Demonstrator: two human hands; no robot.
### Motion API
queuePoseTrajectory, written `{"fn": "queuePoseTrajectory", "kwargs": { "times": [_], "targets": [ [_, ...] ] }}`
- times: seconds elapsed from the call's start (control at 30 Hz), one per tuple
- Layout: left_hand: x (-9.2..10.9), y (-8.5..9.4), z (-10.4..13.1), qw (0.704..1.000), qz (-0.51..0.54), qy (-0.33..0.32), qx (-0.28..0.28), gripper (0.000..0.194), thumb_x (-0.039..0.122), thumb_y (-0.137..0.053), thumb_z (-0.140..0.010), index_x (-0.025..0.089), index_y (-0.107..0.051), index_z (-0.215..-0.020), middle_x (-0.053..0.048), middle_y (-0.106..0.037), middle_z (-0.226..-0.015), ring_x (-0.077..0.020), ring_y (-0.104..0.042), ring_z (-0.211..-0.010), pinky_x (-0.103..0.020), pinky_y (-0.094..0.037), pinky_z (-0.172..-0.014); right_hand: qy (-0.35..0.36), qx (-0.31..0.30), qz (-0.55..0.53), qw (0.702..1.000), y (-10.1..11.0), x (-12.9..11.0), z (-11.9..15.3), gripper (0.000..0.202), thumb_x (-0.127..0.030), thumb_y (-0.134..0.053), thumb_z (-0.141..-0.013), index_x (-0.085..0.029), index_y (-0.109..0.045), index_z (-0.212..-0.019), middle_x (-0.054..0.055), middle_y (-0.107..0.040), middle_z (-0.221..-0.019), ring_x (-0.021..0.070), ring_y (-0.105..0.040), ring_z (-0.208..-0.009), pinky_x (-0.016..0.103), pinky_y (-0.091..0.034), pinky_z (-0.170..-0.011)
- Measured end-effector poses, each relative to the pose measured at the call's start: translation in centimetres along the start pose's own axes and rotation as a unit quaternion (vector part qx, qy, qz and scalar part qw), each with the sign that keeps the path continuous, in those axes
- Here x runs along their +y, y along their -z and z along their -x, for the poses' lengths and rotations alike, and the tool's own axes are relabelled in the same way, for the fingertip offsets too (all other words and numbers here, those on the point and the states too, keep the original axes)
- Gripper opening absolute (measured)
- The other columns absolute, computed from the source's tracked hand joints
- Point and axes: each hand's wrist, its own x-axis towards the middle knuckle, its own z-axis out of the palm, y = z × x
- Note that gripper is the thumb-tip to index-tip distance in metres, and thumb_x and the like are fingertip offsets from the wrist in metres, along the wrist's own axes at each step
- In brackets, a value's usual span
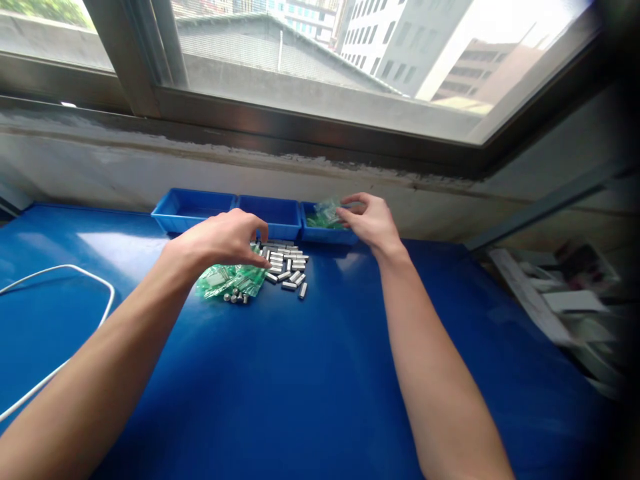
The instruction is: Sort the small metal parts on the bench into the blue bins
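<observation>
My right hand (373, 220) pinches a small clear plastic bag (327, 209) with a green tint, over the right blue bin (330, 237). More greenish bags (315, 222) lie inside that bin. My left hand (225, 237) hovers over the table's pile with thumb and fingers apart, holding nothing I can see. Below it is a heap of green plastic bags (223, 281), partly covered by the hand. Beside the heap lie several short silver metal cylinders (289, 286), loosely grouped. A few stubbier metal pieces (235, 297) sit at its near edge.
The middle bin (273, 232) and left bin (195, 200) stand in line with the right one along the wall. A white cable (107, 300) curves over the blue table (300, 387) at left. Window frame (300, 133) rises behind; blurred papers (575, 301) are at right.
</observation>
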Motion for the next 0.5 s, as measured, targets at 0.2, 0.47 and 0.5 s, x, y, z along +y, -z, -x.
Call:
{"fn": "queuePoseTrajectory", "kwargs": {
  "times": [0.2,0.47,0.5],
  "targets": [
    [1.0,-0.8,0.1,0.999,-0.032,0.004,-0.039,0.043,0.031,-0.074,-0.066,0.028,-0.072,-0.109,-0.006,-0.071,-0.104,-0.0258,-0.067,-0.087,-0.029,-0.050,-0.071,0.051,-0.009,0.192,0.980,-0.5,-0.2,0.2,0.031,-0.037,-0.073,-0.078,-0.018,-0.075,-0.102,0.012,-0.077,-0.107,0.0296,-0.069,-0.108,0.041,-0.051,-0.101],
    [1.4,-0.4,0.1,0.999,-0.030,0.015,-0.014,0.039,0.026,-0.063,-0.070,0.026,-0.071,-0.108,-0.008,-0.071,-0.103,-0.0280,-0.068,-0.089,-0.033,-0.052,-0.072,0.109,-0.050,0.147,0.982,-0.2,-1.7,0.7,0.029,-0.036,-0.071,-0.080,-0.020,-0.077,-0.104,0.008,-0.077,-0.109,0.0260,-0.070,-0.105,0.039,-0.052,-0.099],
    [1.5,-0.4,0.1,0.999,-0.027,0.020,-0.005,0.039,0.026,-0.062,-0.071,0.026,-0.072,-0.108,-0.008,-0.071,-0.102,-0.0281,-0.068,-0.089,-0.034,-0.052,-0.074,0.112,-0.054,0.143,0.982,-0.2,-1.8,0.7,0.029,-0.036,-0.072,-0.081,-0.020,-0.077,-0.103,0.007,-0.078,-0.108,0.0257,-0.070,-0.104,0.039,-0.052,-0.098]
  ]
}}
